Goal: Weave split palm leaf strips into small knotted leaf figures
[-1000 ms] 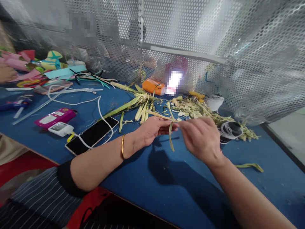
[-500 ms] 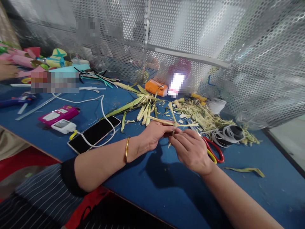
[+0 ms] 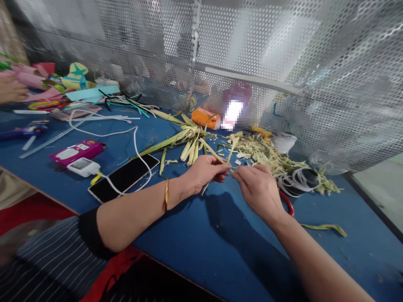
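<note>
Above the blue table, my left hand (image 3: 209, 172) is closed in a pinch around pale yellow-green leaf strips (image 3: 233, 150). Two strip ends stick up past its fingertips, and another hangs below the hand. To the right, my right hand (image 3: 260, 191) has thumb and fingers pressed together at the tip of a strip, close to my left fingertips. How the strips cross between the fingers is hidden. A bundle of long leaves (image 3: 185, 136) lies just beyond my left hand. Red-handled scissors (image 3: 288, 203) lie mostly covered by my right hand.
Leaf scraps (image 3: 267, 153) and a black spool with white cord (image 3: 300, 182) lie at the right. A phone (image 3: 124, 178), a white cable and a magenta device (image 3: 77, 152) are at left. Another person's hand (image 3: 12, 89) shows far left. A perforated metal panel (image 3: 252, 46) stands behind.
My right hand has moved a little right, opening a small gap between the hands. The strip that lay across to the right no longer shows there. The scissors are more covered.
</note>
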The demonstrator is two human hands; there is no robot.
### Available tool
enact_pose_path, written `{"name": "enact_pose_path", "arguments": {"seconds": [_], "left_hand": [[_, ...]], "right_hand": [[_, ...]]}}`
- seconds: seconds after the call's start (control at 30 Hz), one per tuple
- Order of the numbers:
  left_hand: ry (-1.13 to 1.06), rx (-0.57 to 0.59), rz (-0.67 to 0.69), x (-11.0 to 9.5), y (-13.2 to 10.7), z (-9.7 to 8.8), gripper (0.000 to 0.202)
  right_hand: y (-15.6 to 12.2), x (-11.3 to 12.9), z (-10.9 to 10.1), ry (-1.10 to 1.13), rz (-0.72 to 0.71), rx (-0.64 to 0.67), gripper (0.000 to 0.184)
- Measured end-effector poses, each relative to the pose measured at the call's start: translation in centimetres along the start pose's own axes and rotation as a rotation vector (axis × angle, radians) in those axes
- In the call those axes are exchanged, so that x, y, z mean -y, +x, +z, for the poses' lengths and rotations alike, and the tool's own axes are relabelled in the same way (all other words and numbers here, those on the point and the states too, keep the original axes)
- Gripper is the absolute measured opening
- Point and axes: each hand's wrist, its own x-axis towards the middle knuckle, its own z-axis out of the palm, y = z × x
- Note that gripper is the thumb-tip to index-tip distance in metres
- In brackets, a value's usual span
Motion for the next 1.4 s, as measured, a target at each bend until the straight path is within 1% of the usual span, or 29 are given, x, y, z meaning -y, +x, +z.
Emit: {"name": "enact_pose_path", "arguments": {"seconds": [0.1, 0.2, 0.27, 0.33, 0.43, 0.5, 0.6, 0.67, 0.7, 0.73, 0.8, 0.9, 0.97, 1.0, 1.03, 1.1, 1.13, 1.17, 1.2, 1.23, 1.27, 1.33, 1.37, 1.4], "left_hand": [[0.056, -0.023, -0.004, 0.0, 0.0, 0.2, 0.006], [0.080, -0.047, -0.028, 0.2, 0.2, 0.1, 0.006], [0.070, -0.042, -0.047, 0.2, 0.4, -0.2, 0.008], [0.031, -0.006, -0.069, 0.1, 0.6, -0.5, 0.011], [-0.024, 0.036, -0.119, -0.2, 0.7, -0.7, 0.019], [-0.022, 0.051, -0.133, -0.2, 0.6, -0.7, 0.024], [0.060, 0.103, -0.106, 0.2, 0.1, -0.3, 0.021], [0.141, 0.160, -0.091, 0.6, -0.3, 0.0, 0.020], [0.175, 0.167, -0.085, 0.9, -0.4, 0.2, 0.021], [0.202, 0.171, -0.075, 1.0, -0.6, 0.3, 0.022], [0.243, 0.169, -0.052, 1.1, -0.8, 0.4, 0.021], [0.289, 0.191, -0.030, 0.9, -0.9, 0.5, 0.019], [0.314, 0.184, -0.027, 0.7, -0.9, 0.5, 0.018], [0.328, 0.169, -0.025, 0.7, -0.9, 0.5, 0.016], [0.346, 0.155, -0.021, 0.7, -0.9, 0.5, 0.016], [0.405, 0.145, -0.002, 1.0, -0.9, 0.6, 0.016], [0.450, 0.152, 0.015, 1.2, -0.9, 0.6, 0.017], [0.500, 0.166, 0.034, 1.4, -1.0, 0.7, 0.019], [0.552, 0.182, 0.057, 1.6, -1.1, 0.7, 0.021], [0.598, 0.202, 0.081, 1.7, -1.2, 0.8, 0.024], [0.641, 0.222, 0.103, 1.8, -1.4, 0.9, 0.026], [0.710, 0.266, 0.143, 2.0, -1.8, 1.0, 0.027], [0.739, 0.285, 0.162, 2.0, -1.9, 1.0, 0.027], [0.763, 0.297, 0.178, 2.0, -2.1, 1.1, 0.027]], "right_hand": [[0.1, 0.3, -0.4, 0.088, -0.008, -0.001, 0.031], [0.1, 0.5, -0.5, 0.130, -0.007, 0.029, 0.032], [0.1, 0.4, -0.5, 0.158, 0.033, 0.042, 0.032], [0.0, 0.2, -0.5, 0.228, 0.124, 0.074, 0.030], [0.1, -0.6, -0.5, 0.349, 0.309, 0.157, 0.031], [0.3, -1.1, -0.5, 0.449, 0.434, 0.168, 0.034], [0.5, -1.3, -0.1, 0.724, 0.584, 0.108, 0.036], [0.5, -0.9, 0.3, 0.935, 0.664, 0.059, 0.034], [0.5, -0.7, 0.5, 1.014, 0.699, 0.032, 0.034], [0.5, -0.4, 0.8, 1.068, 0.729, 0.005, 0.035], [0.4, 0.2, 1.2, 1.102, 0.771, -0.057, 0.036], [0.4, 0.5, 1.8, 1.080, 0.787, -0.156, 0.036], [0.3, 0.3, 1.9, 1.038, 0.771, -0.156, 0.038], [0.3, 0.0, 1.8, 0.979, 0.758, -0.152, 0.036], [0.3, -0.2, 1.5, 0.881, 0.736, -0.170, 0.032], [0.3, -0.6, 0.6, 0.592, 0.654, -0.266, 0.026], [0.4, -0.7, 0.1, 0.437, 0.586, -0.326, 0.029], [0.4, -0.6, -0.5, 0.318, 0.512, -0.338, 0.031], [0.4, -0.4, -0.9, 0.260, 0.441, -0.304, 0.029], [0.4, -0.2, -1.1, 0.262, 0.387, -0.228, 0.025], [0.4, 0.2, -1.3, 0.311, 0.360, -0.134, 0.021], [0.4, 0.8, -1.2, 0.490, 0.374, 0.042, 0.025], [0.4, 1.1, -1.1, 0.577, 0.406, 0.085, 0.028], [0.3, 1.2, -1.0, 0.644, 0.441, 0.095, 0.030]]}}
